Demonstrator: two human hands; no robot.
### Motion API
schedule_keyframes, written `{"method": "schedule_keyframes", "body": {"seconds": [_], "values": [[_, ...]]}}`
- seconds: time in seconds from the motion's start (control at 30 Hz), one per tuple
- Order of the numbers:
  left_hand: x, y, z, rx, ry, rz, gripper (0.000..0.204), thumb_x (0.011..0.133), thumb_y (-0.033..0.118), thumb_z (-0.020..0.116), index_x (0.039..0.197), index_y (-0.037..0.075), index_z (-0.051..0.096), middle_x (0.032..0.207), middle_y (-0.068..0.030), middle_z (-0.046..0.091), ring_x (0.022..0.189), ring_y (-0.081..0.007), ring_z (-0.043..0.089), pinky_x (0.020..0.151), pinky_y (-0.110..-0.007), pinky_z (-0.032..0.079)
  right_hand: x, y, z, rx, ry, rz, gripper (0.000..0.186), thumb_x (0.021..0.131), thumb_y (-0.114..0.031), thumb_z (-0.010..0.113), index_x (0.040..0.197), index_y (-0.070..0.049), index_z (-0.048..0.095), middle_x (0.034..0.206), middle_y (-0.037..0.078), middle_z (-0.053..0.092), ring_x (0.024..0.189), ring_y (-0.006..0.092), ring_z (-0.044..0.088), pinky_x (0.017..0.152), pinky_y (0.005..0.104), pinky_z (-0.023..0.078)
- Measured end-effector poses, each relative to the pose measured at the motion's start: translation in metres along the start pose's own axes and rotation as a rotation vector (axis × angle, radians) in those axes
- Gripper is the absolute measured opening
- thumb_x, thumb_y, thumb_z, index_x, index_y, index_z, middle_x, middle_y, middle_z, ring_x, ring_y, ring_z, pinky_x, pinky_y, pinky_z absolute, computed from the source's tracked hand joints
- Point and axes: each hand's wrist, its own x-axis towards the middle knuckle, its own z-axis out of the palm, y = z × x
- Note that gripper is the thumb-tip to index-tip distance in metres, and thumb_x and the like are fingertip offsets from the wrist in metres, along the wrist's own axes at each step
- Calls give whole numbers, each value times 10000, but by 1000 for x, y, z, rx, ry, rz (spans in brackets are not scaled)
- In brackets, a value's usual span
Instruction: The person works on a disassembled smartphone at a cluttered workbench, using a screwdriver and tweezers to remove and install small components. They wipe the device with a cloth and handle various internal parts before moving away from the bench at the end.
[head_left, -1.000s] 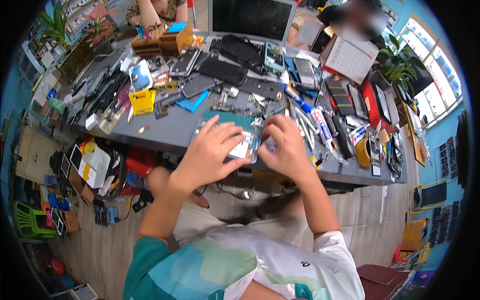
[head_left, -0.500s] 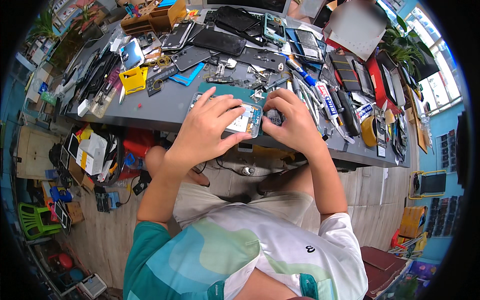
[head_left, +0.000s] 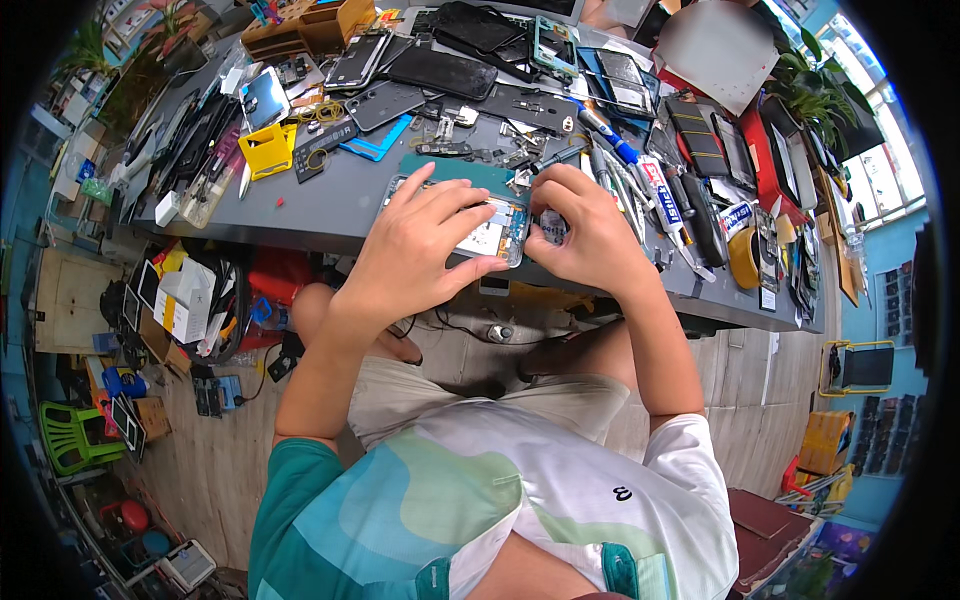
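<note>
My left hand (head_left: 420, 245) grips an opened phone (head_left: 488, 235), its fingers over the top and thumb along the near edge; a white panel and blue circuitry show inside. A teal mat (head_left: 455, 170) lies under and behind it at the desk's front. My right hand (head_left: 585, 230) is curled at the phone's right end, fingertips drawn together, with whatever they hold hidden. Small metal parts (head_left: 515, 155) lie just beyond the mat, and pens and tools (head_left: 615, 175) lie right of it.
The grey desk (head_left: 240, 220) is crowded with dark phones (head_left: 440, 78), a yellow holder (head_left: 268, 152), blue plastic piece (head_left: 365, 148), wooden organizer (head_left: 300, 35), red box (head_left: 760, 155) and plant (head_left: 810, 110). Bags and boxes (head_left: 185, 305) stand below left, beside a green chair (head_left: 70, 435).
The view has shifted, so desk and hands appear higher in the picture and the people behind the desk have mostly left it. Both hands stay at the phone, with only slight finger movement.
</note>
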Motion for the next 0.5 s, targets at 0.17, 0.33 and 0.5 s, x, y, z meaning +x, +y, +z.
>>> {"method": "schedule_keyframes", "body": {"seconds": [0.17,0.33,0.5], "values": [[-1,-1,2,-2,7,10,553,942,425,915,1335,54,798,1388,-114,775,1363,-335,699,1315,-610,411,0,1,-5,2,-26,0,241,763,-36,816,961,4,686,1046,158,687,1000,392,706,884,481,607],[-1,-2,2,-3,5,8,548,939,418,918,1331,54,798,1384,-114,775,1360,-333,699,1314,-608,412,0,3,-8,-24,-36,-28,252,765,-31,817,981,2,690,1053,152,681,1002,386,703,883,478,606],[-1,-2,1,2,11,10,551,937,417,919,1327,48,797,1384,-119,776,1364,-332,698,1314,-604,413,-4,6,-11,-26,-18,-7,257,767,-36,818,987,-1,690,1074,152,685,1012,385,715,885,467,611]]}}
